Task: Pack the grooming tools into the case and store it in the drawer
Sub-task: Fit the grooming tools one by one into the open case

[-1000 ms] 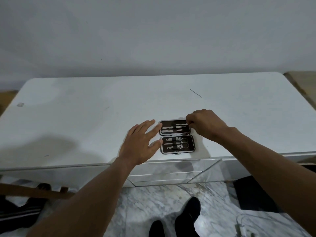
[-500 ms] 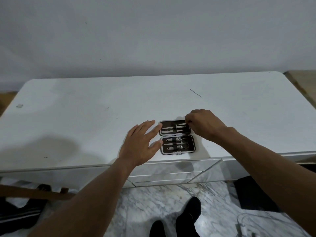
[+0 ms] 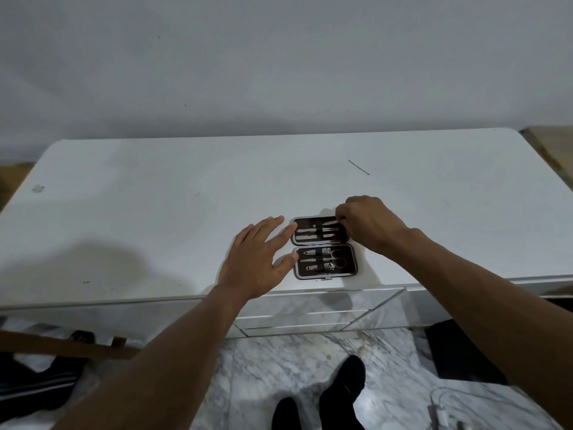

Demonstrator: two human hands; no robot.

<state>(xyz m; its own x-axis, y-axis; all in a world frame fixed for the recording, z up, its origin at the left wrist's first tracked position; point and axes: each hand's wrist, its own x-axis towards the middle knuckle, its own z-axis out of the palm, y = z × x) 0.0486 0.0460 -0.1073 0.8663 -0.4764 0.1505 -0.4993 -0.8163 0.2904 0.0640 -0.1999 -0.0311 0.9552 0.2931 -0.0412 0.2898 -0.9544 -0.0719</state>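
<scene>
A small dark grooming case lies open flat near the front edge of the white dresser top. Several metal tools sit under elastic straps in both halves: scissors and clippers in the near half, slim tools in the far half. My left hand lies flat with straight fingers, its fingertips touching the case's left edge. My right hand is curled over the far half's right end, fingertips pinching the end of a slim tool there.
Mirrored drawer fronts run below the dresser's front edge. A thin dark sliver lies on the top behind the case. Marble floor, my dark shoes, a dark bag at the right and a wooden piece at the left are below.
My right hand has shifted slightly left over the far half of the case. My left hand and the case stay where they were.
</scene>
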